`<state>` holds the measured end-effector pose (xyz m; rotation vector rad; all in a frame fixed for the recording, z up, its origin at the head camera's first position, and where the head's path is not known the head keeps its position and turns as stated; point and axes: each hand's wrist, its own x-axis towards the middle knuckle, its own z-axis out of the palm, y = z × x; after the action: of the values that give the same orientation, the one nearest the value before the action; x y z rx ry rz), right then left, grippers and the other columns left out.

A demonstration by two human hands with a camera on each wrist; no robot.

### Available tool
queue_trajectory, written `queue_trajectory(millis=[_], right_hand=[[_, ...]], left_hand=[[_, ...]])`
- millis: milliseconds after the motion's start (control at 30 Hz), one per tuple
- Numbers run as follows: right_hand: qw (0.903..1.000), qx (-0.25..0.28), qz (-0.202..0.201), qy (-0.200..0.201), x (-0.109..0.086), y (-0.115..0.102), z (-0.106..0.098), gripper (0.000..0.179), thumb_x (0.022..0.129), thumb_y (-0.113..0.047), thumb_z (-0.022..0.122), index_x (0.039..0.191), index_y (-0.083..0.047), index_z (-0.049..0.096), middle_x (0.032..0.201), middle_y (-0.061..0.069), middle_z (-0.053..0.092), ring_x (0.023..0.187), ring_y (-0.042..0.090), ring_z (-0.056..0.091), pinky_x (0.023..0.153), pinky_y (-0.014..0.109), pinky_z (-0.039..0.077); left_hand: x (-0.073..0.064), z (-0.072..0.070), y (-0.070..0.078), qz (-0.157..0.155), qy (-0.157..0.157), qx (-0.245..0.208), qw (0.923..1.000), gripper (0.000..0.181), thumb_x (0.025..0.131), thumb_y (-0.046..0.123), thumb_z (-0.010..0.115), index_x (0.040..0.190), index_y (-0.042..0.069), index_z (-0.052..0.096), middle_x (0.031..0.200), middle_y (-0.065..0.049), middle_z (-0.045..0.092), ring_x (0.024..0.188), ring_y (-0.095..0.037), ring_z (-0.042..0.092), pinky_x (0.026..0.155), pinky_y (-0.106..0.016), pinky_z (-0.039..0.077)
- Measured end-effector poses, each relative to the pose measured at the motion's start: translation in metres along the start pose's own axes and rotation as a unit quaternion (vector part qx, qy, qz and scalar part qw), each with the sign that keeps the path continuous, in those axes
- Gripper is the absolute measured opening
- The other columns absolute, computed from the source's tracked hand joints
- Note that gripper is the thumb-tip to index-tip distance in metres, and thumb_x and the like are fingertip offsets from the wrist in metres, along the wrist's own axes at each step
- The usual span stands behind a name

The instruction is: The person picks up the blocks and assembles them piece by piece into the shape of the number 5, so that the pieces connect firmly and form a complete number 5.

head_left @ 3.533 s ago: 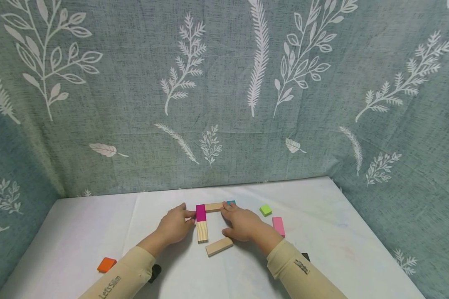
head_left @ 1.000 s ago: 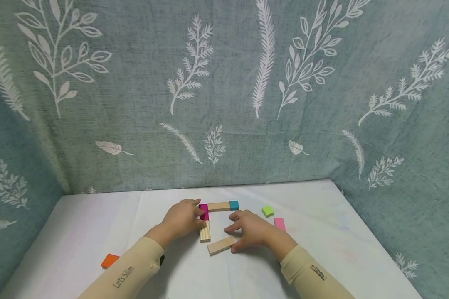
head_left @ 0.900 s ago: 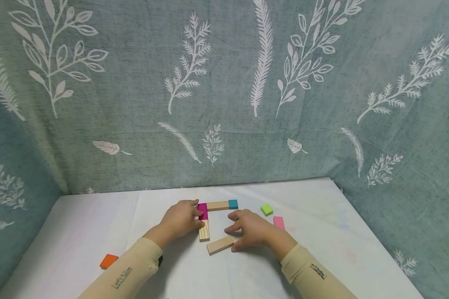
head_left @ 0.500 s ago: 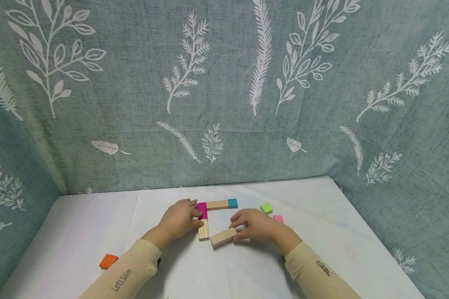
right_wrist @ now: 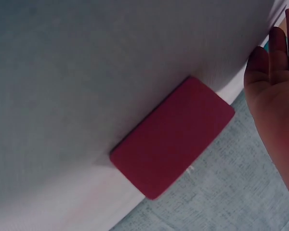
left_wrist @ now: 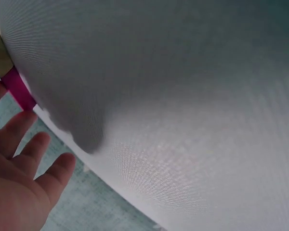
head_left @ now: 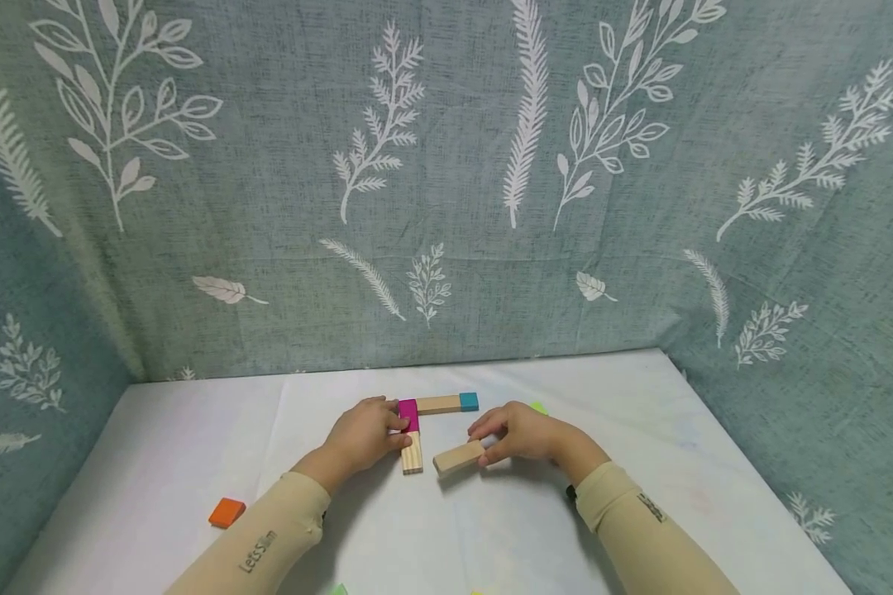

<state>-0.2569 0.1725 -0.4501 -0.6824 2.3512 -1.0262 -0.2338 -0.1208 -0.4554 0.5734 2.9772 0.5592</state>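
My right hand (head_left: 524, 431) pinches one end of a plain wooden block (head_left: 457, 457), held a little above the white cloth with its shadow beneath. My left hand (head_left: 360, 434) rests at the magenta block (head_left: 410, 408), its fingers loosely spread; a fingertip touches that block in the left wrist view. A striped wooden block (head_left: 413, 459) continues from the magenta one toward me. From the magenta block's far end, another wooden block (head_left: 439, 405) runs right to a small teal block (head_left: 469, 402). The right wrist view hides most of the held block.
An orange block (head_left: 226, 512) lies left of my left sleeve. Behind the right hand peeks a lime green block (head_left: 539, 408). A pink block (right_wrist: 173, 139) shows large in the right wrist view. Green (head_left: 338, 590) and yellow (head_left: 476, 592) corners appear at the front. Leaf-patterned curtain (head_left: 305, 207) encloses the table.
My right hand has taken hold of the loose wooden block, lifted it and carried it right and slightly away from me. Earlier it touched the far row. The left hand stays by the magenta block.
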Motion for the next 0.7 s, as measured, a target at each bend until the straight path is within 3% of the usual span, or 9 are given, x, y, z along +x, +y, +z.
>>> queue_trajectory(millis=[200, 533, 700], right_hand=[[0.9999, -0.010, -0.007, 0.005, 0.001, -0.001, 0.002, 0.029, 0.078, -0.021, 0.089, 0.105, -0.021, 0.081, 0.121, -0.004, 0.072, 0.125, 0.022, 0.060, 0.110, 0.047, 0.045], [0.9889, -0.136, -0.056, 0.023, 0.008, -0.004, 0.011, 0.028, 0.081, -0.028, 0.086, 0.107, -0.020, 0.080, 0.113, -0.009, 0.068, 0.114, 0.016, 0.060, 0.104, 0.040, 0.048], [0.9877, -0.147, -0.049, 0.022, 0.010, -0.008, 0.013, 0.027, 0.081, -0.028, 0.086, 0.106, -0.022, 0.080, 0.109, -0.010, 0.066, 0.110, 0.014, 0.059, 0.101, 0.039, 0.048]], left_hand=[[0.001, 0.000, -0.001, 0.002, -0.001, 0.002, 1.0000, 0.035, 0.086, 0.033, 0.079, 0.115, 0.012, 0.077, 0.137, -0.014, 0.065, 0.135, -0.039, 0.054, 0.108, -0.054, 0.047], [0.001, -0.004, 0.002, 0.004, -0.001, 0.002, 1.0000, 0.034, 0.086, 0.030, 0.080, 0.114, 0.010, 0.077, 0.136, -0.016, 0.065, 0.133, -0.041, 0.055, 0.108, -0.053, 0.047], [-0.001, -0.004, 0.003, 0.004, -0.004, -0.001, 1.0000, 0.034, 0.088, 0.029, 0.079, 0.116, 0.009, 0.077, 0.137, -0.018, 0.064, 0.133, -0.041, 0.055, 0.108, -0.053, 0.047]])
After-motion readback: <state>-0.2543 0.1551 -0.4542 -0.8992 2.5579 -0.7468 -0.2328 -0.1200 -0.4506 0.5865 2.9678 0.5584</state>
